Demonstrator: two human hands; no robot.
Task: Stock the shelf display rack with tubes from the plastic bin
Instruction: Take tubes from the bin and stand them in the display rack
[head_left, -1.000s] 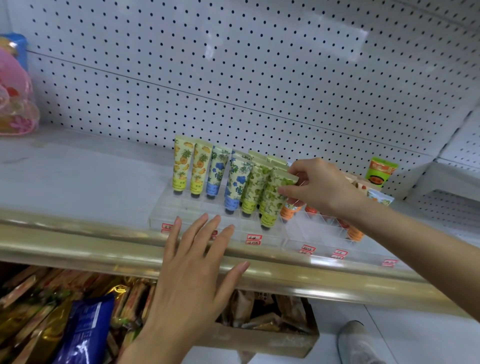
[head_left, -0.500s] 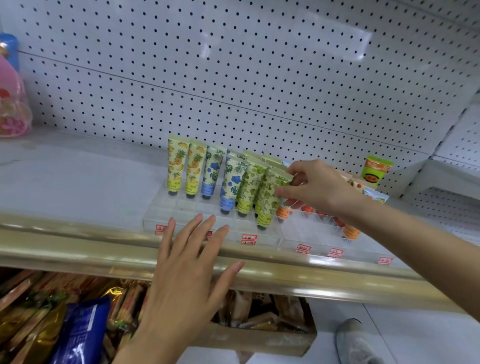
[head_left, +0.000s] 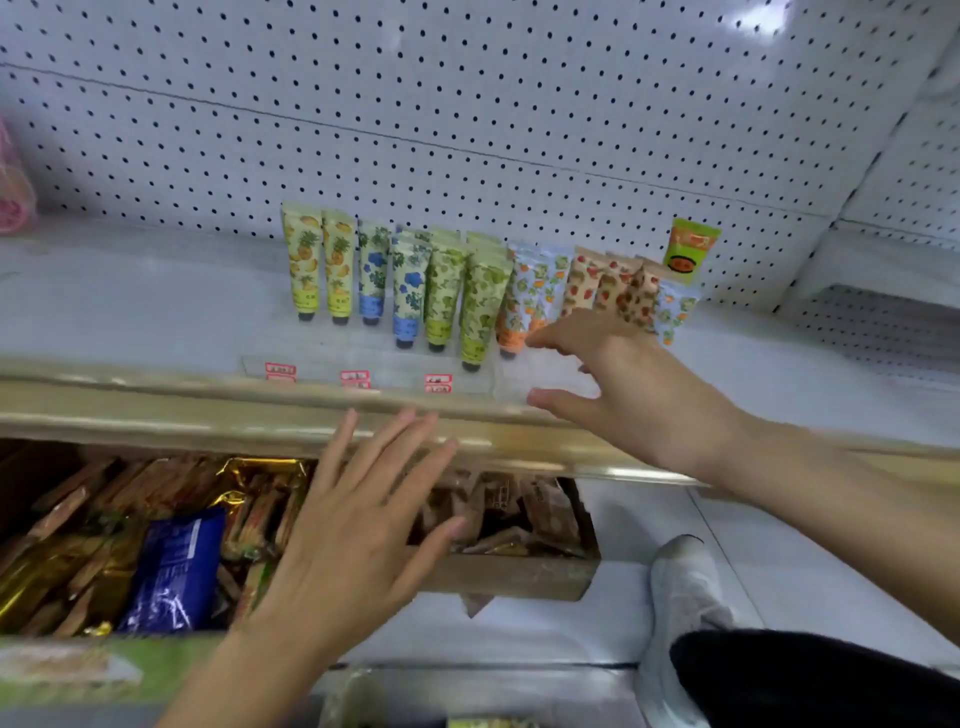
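A clear display rack (head_left: 363, 358) stands on the white shelf, with several patterned tubes upright in it: yellow pineapple tubes (head_left: 318, 260), blue flower tubes (head_left: 408, 288), green leaf tubes (head_left: 480, 306) and orange and strawberry tubes (head_left: 597, 283). My right hand (head_left: 618, 384) hovers in front of the rack's right half with spread fingers and holds nothing; its fingertips are near an orange tube's base (head_left: 511, 332). My left hand (head_left: 358, 525) is flat and empty below the gold shelf edge (head_left: 156, 410). A sliver of the plastic bin (head_left: 467, 706) shows at the bottom edge.
A single green and orange tube (head_left: 688, 249) stands behind the rack at the right. Below the shelf, a cardboard box (head_left: 514, 577) holds several snack packets, one of them blue (head_left: 174, 566). A pink item (head_left: 13, 197) sits at far left. A grey shoe (head_left: 680, 587) is on the floor.
My right hand has let go of the green leaf tube and dropped down and right, fingers spread. My left hand has lowered below the shelf edge. The camera has tilted downward.
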